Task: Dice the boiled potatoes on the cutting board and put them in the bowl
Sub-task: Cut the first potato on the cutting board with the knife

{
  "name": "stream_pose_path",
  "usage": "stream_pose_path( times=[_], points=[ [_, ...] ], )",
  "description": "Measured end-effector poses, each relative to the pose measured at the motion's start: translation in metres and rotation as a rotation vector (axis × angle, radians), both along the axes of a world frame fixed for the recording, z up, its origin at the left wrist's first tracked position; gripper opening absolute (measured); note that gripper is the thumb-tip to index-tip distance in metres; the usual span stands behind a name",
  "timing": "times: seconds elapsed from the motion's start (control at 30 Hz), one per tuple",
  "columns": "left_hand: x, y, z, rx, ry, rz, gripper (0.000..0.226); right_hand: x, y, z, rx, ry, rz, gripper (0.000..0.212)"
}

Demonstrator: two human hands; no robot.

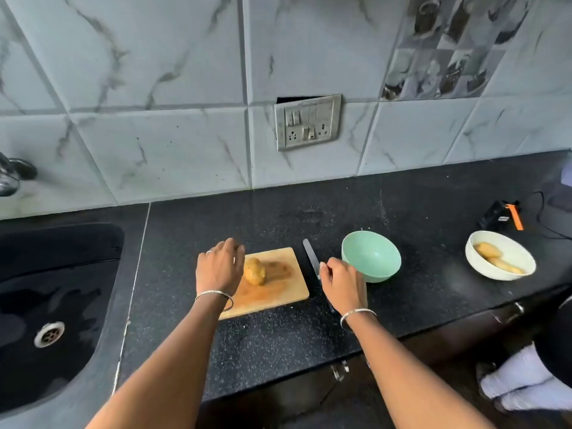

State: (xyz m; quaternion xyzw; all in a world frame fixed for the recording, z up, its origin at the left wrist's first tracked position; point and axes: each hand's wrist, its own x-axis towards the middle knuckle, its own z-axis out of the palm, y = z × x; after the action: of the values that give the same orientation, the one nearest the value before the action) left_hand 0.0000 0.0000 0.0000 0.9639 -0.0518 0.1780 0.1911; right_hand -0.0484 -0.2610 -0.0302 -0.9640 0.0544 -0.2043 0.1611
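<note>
On the cutting board (278, 292): one whole potato (254, 270) lies on its side, uncut, nearer the board's left edge than its right.
Potato, handling: judged light and soft from boiling, with a skin that may be slick. It is rounded, so it could roll under the blade, and a hard squeeze would likely mash it.
Potato, where to hold: across the top and left end, fingertips tucked back, leaving the right end free for the first cut.
Left hand (220, 267): fingers loose and spread, holding nothing, over the board's left edge. The fingertips are at the potato's left flank; whether they touch it I cannot tell.
Right hand (342, 284): fingers curled down over the knife's handle; whether they have closed on it I cannot tell.
Knife (311, 258): on the counter (278, 218) between the board's right edge and the green bowl (371, 257), blade pointing toward the wall.
Green bowl: empty, near the knife.
White bowl (500, 255): toward the counter's right end, holding more potatoes.
Progress: no dice cut yet.
</note>
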Motion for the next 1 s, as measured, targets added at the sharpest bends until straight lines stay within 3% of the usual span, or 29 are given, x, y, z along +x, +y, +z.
stream_pose_path(
  times=[0.1,0.33,0.5,0.6,0.77,0.83,1.0],
  points=[
    [-0.002,0.004,-0.013,-0.018,0.0,0.007,0.022,-0.002,0.003,-0.014,0.049,0.107,-0.044,0.019],
    [-0.005,0.005,-0.029,-0.045,0.072,-0.013,0.025,0.006,0.015,-0.027,0.082,0.396,-0.125,0.043],
    [-0.006,0.009,-0.037,-0.103,0.097,-0.012,0.022,0.015,0.019,-0.029,0.074,0.448,-0.238,0.035],
    [-0.005,0.017,-0.043,-0.148,0.11,-0.011,0.021,0.017,0.022,-0.02,0.193,0.403,-0.285,0.025],
    [-0.004,0.022,-0.047,-0.253,0.144,0.005,0.03,0.02,0.037,0.008,0.458,0.185,-0.118,0.009],
    [-0.004,0.021,-0.045,-0.254,0.209,-0.022,0.044,0.018,0.047,0.019,0.565,0.198,-0.061,0.015],
    [-0.003,0.014,-0.042,-0.176,0.37,-0.068,0.069,0.004,0.073,0.03,0.541,0.325,0.117,0.034]
  ],
)
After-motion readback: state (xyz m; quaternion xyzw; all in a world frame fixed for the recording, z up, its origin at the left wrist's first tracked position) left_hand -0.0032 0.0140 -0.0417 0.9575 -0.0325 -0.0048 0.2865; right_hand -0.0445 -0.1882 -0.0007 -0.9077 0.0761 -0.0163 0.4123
